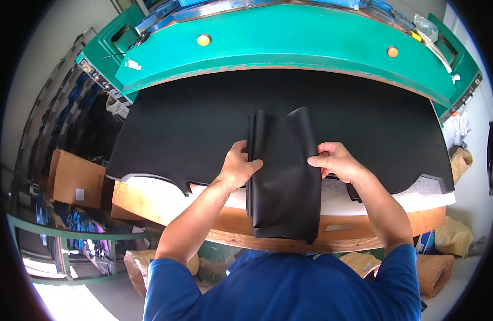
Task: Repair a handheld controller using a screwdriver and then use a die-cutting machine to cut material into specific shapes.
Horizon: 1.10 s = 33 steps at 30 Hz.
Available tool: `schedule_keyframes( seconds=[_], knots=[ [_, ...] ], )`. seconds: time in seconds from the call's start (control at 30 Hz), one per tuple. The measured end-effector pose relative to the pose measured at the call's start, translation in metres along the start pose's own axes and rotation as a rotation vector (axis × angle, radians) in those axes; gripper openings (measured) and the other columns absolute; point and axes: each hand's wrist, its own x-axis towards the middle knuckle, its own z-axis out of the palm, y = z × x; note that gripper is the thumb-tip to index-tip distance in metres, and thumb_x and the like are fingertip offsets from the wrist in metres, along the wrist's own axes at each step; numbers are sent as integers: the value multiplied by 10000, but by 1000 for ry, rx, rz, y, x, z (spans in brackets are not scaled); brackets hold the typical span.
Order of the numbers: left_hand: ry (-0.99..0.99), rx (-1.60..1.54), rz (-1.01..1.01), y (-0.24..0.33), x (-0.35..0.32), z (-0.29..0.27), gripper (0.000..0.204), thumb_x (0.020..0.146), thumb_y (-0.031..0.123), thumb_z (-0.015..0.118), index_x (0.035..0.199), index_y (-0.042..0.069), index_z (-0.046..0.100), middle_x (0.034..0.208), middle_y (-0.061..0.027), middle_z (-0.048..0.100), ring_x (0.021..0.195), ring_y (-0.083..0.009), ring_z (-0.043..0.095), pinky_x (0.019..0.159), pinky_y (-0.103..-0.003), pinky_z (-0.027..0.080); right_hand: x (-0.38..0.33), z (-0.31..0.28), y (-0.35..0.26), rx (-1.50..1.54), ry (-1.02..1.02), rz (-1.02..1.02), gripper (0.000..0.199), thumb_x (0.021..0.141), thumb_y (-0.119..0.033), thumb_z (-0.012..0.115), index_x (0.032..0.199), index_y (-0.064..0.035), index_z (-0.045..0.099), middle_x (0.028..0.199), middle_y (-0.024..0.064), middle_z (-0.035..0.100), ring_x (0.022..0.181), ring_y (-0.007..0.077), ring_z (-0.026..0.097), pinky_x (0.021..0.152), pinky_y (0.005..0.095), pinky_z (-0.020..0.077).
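Note:
A folded stack of black leather-like sheet [285, 176] stands out in front of me, gripped at both long edges. My left hand [240, 165] pinches its left edge, thumb on the near face and fingers behind. On the right edge my right hand [334, 160] does the same, thumb lying on the face and fingers partly hidden behind. The stack's lower end overhangs the table's front edge. Beneath and behind it a large black sheet [203, 117] covers most of the table, with notched cutouts along its near edge.
A green machine beam [294, 37] with two orange buttons spans the table's far side. The wooden table edge [145, 206] curves in front of me. At left are a cardboard box [75, 179] and a green rail [91, 234]. Brown paper sacks [433, 273] sit at lower right.

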Motion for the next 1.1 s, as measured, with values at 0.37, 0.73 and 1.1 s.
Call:
schedule_keyframes(
  seconds=[0.37, 0.73, 1.1],
  knots=[
    [42, -645, -98, -18, 16, -17, 446, 857, 33, 718, 1208, -143, 506, 996, -165, 664, 833, -196, 667, 755, -299, 574, 17, 5, -8, 157, -229, -79, 288, 890, -118, 675, 1144, -21, 581, 1060, 89, 639, 922, 197, 663, 808, 367, 574],
    [-87, -661, 248, -22, -26, -85, 437, 802, -155, 612, 1208, -8, 543, 994, -73, 684, 862, -121, 662, 760, -241, 546, -3, 79, -46, 255, -153, -185, 195, 858, -2, 636, 1052, -9, 642, 940, 59, 685, 806, 137, 663, 680, 288, 559],
    [151, -707, 972, -75, -138, -310, 187, 852, -159, 602, 936, 7, 616, 1033, -102, 680, 877, -102, 642, 779, -240, 551, 12, 301, -109, 20, -334, -1147, 341, 861, 188, 504, 1030, -13, 722, 1224, 171, 650, 1102, 206, 629, 938, 310, 501]
  ],
)
